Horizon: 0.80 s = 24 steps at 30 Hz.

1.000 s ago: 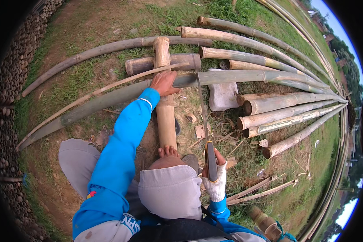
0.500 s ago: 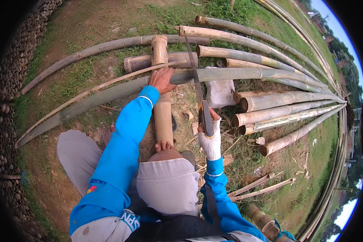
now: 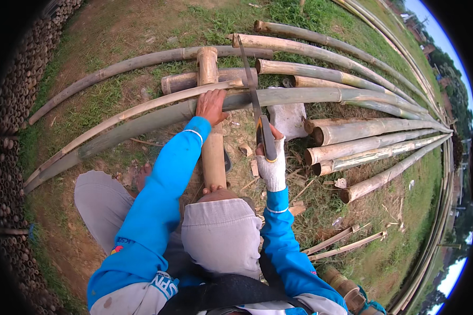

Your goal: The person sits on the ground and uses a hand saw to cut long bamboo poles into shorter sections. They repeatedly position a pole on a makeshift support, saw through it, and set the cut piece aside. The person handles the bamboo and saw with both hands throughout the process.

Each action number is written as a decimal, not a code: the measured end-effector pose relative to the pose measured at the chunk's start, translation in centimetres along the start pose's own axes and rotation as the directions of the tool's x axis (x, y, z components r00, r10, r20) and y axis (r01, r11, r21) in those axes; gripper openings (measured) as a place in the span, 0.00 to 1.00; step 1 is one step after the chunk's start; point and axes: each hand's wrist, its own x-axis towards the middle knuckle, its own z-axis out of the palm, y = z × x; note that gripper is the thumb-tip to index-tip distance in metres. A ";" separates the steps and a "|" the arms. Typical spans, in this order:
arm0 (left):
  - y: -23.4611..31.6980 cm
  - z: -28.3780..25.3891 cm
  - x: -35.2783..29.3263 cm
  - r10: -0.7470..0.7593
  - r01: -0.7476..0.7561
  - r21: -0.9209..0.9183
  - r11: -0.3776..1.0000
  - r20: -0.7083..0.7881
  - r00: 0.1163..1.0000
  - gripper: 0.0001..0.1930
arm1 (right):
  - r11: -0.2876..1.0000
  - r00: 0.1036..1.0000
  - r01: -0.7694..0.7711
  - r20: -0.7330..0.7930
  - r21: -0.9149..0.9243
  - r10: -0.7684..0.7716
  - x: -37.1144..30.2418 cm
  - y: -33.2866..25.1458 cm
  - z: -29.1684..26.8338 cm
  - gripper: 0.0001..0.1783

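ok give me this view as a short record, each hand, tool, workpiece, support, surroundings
left hand: bare, laid over the green bamboo pole
right hand: white-gloved, fingers uncovered, gripping the saw by its handle
tool: saw, blade crossing the pole right of the left hand
workpiece: green bamboo pole, long, running left to right
support: thick bamboo piece under the pole, bare foot at its near end
surroundings: pale stone, split bamboo strip

Bright diffuse daylight, fisheye-curved edges, dark corners
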 end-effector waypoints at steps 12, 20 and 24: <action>-2.9 -1.9 1.9 0.006 -0.009 0.006 1.000 0.317 0.948 0.36 | 0.969 0.999 -0.039 0.023 -0.246 0.046 -18.9 -4.7 -7.0 0.31; -2.8 -2.6 4.0 0.088 -0.073 -0.061 0.995 0.303 0.949 0.38 | 0.999 0.997 -0.054 0.049 0.006 0.053 -0.2 -0.3 -0.8 0.39; -2.7 -4.3 4.3 0.039 0.000 -0.105 0.994 0.371 0.928 0.40 | 0.974 0.999 0.040 0.035 -0.223 -0.033 -10.8 -1.5 -3.7 0.42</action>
